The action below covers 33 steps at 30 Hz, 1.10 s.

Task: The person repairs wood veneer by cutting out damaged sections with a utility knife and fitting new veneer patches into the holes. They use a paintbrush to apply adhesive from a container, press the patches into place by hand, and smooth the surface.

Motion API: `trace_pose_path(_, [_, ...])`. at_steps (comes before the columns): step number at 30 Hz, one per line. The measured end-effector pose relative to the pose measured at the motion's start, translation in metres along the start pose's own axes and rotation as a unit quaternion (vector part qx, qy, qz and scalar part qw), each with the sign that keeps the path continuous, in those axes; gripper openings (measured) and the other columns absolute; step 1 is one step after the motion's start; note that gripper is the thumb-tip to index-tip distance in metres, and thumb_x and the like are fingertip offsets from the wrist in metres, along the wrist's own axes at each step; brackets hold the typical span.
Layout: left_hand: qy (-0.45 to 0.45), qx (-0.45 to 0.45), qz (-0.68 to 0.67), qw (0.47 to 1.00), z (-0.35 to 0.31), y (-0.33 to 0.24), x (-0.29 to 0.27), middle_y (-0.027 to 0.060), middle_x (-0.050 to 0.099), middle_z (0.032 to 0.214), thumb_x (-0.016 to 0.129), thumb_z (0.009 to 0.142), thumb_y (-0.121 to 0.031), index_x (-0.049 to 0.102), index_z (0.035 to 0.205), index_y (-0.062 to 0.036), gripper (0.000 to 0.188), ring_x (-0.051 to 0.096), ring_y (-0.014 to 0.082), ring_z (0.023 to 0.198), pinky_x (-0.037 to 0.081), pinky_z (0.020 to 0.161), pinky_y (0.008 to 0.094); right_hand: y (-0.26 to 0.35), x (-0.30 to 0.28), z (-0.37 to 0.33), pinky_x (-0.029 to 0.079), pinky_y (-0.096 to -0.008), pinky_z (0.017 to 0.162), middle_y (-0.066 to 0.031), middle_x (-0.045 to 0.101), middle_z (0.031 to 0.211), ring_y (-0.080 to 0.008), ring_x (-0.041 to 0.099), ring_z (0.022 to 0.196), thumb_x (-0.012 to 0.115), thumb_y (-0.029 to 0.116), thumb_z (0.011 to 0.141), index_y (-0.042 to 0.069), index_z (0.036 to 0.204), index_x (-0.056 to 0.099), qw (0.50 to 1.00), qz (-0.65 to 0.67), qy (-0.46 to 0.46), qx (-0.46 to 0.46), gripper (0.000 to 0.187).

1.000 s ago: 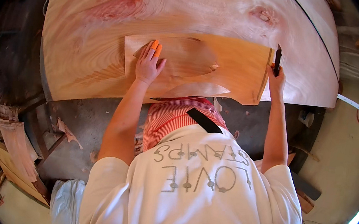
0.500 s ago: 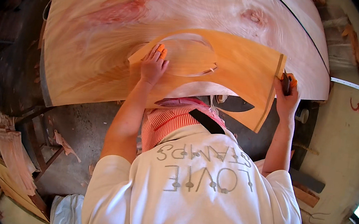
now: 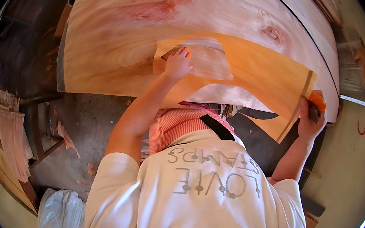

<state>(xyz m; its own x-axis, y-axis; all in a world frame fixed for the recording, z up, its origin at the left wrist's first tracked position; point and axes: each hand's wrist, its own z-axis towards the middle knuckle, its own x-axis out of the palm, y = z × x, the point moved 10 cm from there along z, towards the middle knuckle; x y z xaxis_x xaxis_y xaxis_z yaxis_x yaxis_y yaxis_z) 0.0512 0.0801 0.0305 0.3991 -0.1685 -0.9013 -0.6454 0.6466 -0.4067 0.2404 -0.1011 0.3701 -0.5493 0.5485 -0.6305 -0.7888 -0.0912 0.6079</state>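
A thin orange-brown wood veneer sheet (image 3: 264, 71) lies over a large pale veneer sheet (image 3: 112, 56). Its rounded opening and its curved near-edge cutout both show paler wood. My left hand (image 3: 180, 64), with orange finger covers, is at the opening's left end, fingers curled; what they pinch is hidden, though a brown sliver shows beside them. At the orange sheet's right end, along its darker strip (image 3: 297, 104), is my right hand (image 3: 312, 117), closed around a small dark tool (image 3: 315, 113). The tool's working end is hidden.
A dark line (image 3: 298, 23) crosses the pale sheet's far right. Torn veneer scraps (image 3: 12, 135) hang at the left near a dark frame. A white plastic bag (image 3: 61, 210) lies at lower left. At the right are a pale surface (image 3: 344, 155) and a white strip (image 3: 362, 104).
The orange piece within the opening no longer shows there; pale wood does. My left hand has curled from lying flat. In the picture, hands and orange sheet sit farther right.
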Motion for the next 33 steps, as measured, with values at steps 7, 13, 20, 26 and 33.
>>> trace_pose_path(7, [0.193,-0.051,-0.137,0.970,0.010,0.014,0.024,0.0163,0.050,0.122,0.053,0.083,-0.040,0.059,0.102,0.0002,0.046,0.047,0.0267,0.115,0.043,0.088,0.0378,0.010,-0.028,0.019,0.039,-0.0224,0.075,-0.0044,0.054,0.093,-0.0102,0.050,0.079,0.061,-0.004,0.078,-0.003,0.093,0.055,0.997,0.055,-0.022,-0.045,0.016])
trace_pose_path(13, [0.114,0.013,-0.150,0.982,0.015,0.027,0.017,0.0155,0.043,0.132,0.045,0.087,-0.044,0.057,0.110,-0.0001,0.051,0.054,0.0270,0.107,0.044,0.086,0.0329,-0.034,-0.056,0.039,0.042,-0.0283,0.086,-0.0088,0.060,0.104,-0.0160,0.057,0.094,0.063,0.004,0.080,-0.003,0.107,0.056,0.988,0.116,-0.101,-0.018,0.029])
trace_pose_path(20, [0.194,-0.033,-0.246,0.949,0.020,0.038,-0.001,0.0120,0.062,0.092,0.046,0.088,-0.041,0.062,0.092,-0.0012,0.044,0.059,0.0250,0.084,0.043,0.073,0.0344,-0.041,-0.042,0.085,0.046,-0.0230,0.079,-0.0097,0.061,0.102,-0.0140,0.059,0.091,0.064,0.004,0.080,-0.003,0.106,0.056,0.972,0.214,-0.094,0.002,0.029])
trace_pose_path(26, [0.137,-0.173,-0.402,0.888,-0.005,0.051,-0.094,0.0057,0.062,0.085,0.050,0.091,-0.030,0.061,0.093,-0.0013,0.031,0.057,0.0131,0.077,0.043,0.067,0.0287,-0.120,-0.051,0.158,0.044,-0.0176,0.061,-0.0053,0.062,0.093,-0.0086,0.059,0.077,0.071,0.009,0.075,0.000,0.105,0.058,0.966,0.197,-0.154,0.071,0.034])
trace_pose_path(33, [-0.355,-0.146,-0.424,0.820,-0.022,0.058,-0.242,0.0033,0.062,0.099,0.052,0.091,-0.014,0.057,0.108,0.0002,0.023,0.055,0.0084,0.091,0.044,0.081,0.0235,-0.292,-0.045,0.232,0.046,-0.0238,0.059,-0.0040,0.058,0.091,-0.0109,0.057,0.078,0.066,0.022,0.082,0.009,0.094,0.056,0.865,0.313,-0.353,0.173,0.020])
